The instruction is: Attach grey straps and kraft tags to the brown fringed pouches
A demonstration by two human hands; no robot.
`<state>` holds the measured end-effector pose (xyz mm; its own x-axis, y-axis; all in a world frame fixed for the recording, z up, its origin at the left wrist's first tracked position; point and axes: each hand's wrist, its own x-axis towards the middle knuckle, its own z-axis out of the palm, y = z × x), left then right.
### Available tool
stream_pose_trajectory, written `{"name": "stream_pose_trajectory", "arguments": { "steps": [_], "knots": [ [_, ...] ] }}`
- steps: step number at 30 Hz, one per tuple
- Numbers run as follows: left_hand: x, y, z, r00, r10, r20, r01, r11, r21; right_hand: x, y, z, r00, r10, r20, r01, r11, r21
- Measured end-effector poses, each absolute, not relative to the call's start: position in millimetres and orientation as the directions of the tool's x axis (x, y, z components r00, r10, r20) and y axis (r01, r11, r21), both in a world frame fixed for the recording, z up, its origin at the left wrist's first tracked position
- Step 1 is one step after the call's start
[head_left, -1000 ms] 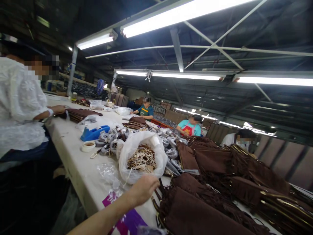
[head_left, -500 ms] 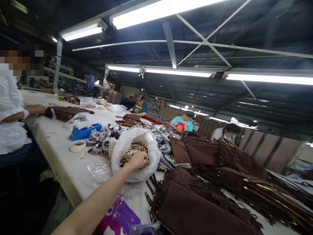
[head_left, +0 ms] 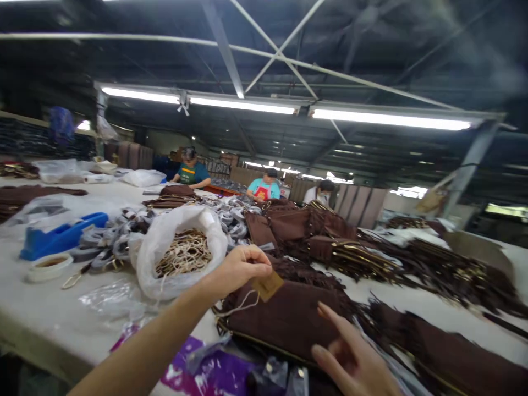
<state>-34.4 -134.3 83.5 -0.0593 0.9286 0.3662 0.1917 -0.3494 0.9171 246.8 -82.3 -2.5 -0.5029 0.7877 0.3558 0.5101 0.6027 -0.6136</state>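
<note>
A tan hang tag point(head_left: 268, 284) with a white string is pinched in the fingers of my left hand point(head_left: 243, 267). That hand is over the near end of a dark brown fringed bag point(head_left: 284, 319), which lies flat on the table. At the lower right, my right hand point(head_left: 350, 352) hovers by the bag, fingers apart and holding nothing. Left of my left hand stands an open white plastic bag point(head_left: 150, 269), full of many tags with strings point(head_left: 185, 253).
A blue tape dispenser point(head_left: 64, 234) and a tape roll point(head_left: 50, 267) sit at the left. Grey wrapped straps point(head_left: 233, 217) and more brown bags point(head_left: 292, 223) pile up behind. Purple plastic packaging point(head_left: 206, 368) lies in front. Several people, one in a red apron point(head_left: 264, 190), work across the table.
My left hand has come out of the white bag with a tag and moved right over the brown bag. My right hand has entered view. The camera has turned right.
</note>
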Motion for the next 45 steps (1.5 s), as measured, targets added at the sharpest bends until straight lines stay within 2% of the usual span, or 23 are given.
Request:
{"name": "stream_pose_trajectory", "arguments": {
  "steps": [1,2,3,6,9,12,15,19,21,23,25,28,30,33,35,39,42,45],
  "knots": [
    [-17.0,-132.7,82.0,-0.004,0.937,0.35,0.153,-0.345,0.926,233.3,-90.6,6.7,-0.493,0.823,0.281,0.348,0.483,-0.803],
    [-1.3,-130.3,79.5,0.034,0.94,0.339,0.112,-0.34,0.934,220.1,-97.6,16.2,-0.493,0.842,0.219,0.2,0.354,-0.914],
    [12.8,-127.5,75.9,0.059,0.944,0.324,0.067,-0.328,0.942,208.7,-103.0,25.2,-0.53,0.833,0.156,0.096,0.242,-0.965],
    [45.5,-119.1,58.4,0.112,0.959,0.259,-0.141,-0.243,0.96,192.5,-108.8,43.9,-0.564,0.817,0.123,-0.091,0.087,-0.992],
    [68.7,-117.3,33.6,0.299,0.931,0.211,-0.393,-0.081,0.916,204.5,-105.2,49.8,-0.524,0.84,0.139,-0.185,0.046,-0.982],
    [86.2,-126.3,7.8,0.497,0.855,0.15,-0.442,0.101,0.891,229.5,-100.0,54.1,-0.465,0.878,0.114,-0.249,-0.006,-0.968],
    [95.6,-140.2,-11.5,0.491,0.869,0.055,-0.364,0.147,0.92,256.0,-97.7,60.7,-0.368,0.924,0.106,-0.309,-0.014,-0.951],
    [94.0,-148.6,-23.0,0.355,0.934,-0.033,-0.21,0.114,0.971,292.6,-102.3,53.7,-0.27,0.961,0.065,-0.342,-0.033,-0.939],
    [91.8,-147.8,-23.8,0.278,0.959,-0.052,-0.076,0.076,0.994,313.0,-106.3,36.9,-0.248,0.969,0.016,-0.323,-0.067,-0.944],
    [92.8,-147.2,-21.6,0.219,0.974,-0.05,0.098,0.029,0.995,334.9,-109.5,12.8,-0.241,0.97,-0.047,-0.236,-0.105,-0.966],
    [98.9,-149.2,-16.1,0.195,0.981,-0.019,0.281,-0.037,0.959,355.6,-111.8,-14.0,-0.175,0.981,-0.086,-0.052,-0.096,-0.994],
    [118.4,-155.7,-3.9,0.245,0.97,0.008,0.5,-0.133,0.856,372.4,-119.7,-47.5,0.003,0.998,0.056,0.174,0.054,-0.983],
    [134.6,-159.7,3.2,0.308,0.951,0.013,0.564,-0.193,0.802,368.8,-131.2,-59.9,-0.089,0.983,0.157,0.143,0.169,-0.975],
    [154.7,-161.4,6.6,0.391,0.919,0.055,0.526,-0.272,0.806,349.3,-150.4,-62.0,-0.426,0.882,0.2,0.055,0.246,-0.968],
    [161.8,-159.3,3.3,0.41,0.91,0.066,0.454,-0.266,0.85,339.4,-154.8,-55.5,-0.527,0.821,0.219,0.181,0.36,-0.915],
    [164.9,-147.5,-13.1,0.361,0.93,0.074,0.301,-0.191,0.934,341.8,-130.8,-40.3,-0.543,0.796,0.267,0.52,0.568,-0.637],
    [166.2,-134.7,-31.0,0.325,0.943,0.072,0.21,-0.146,0.967,345.6,-99.8,-35.7,-0.492,0.811,0.316,0.712,0.584,-0.391],
    [168.7,-123.3,-50.3,0.303,0.953,0.032,0.103,-0.066,0.993,340.2,-79.1,-36.5,-0.508,0.833,0.219,0.832,0.541,-0.126]
  ]
}}
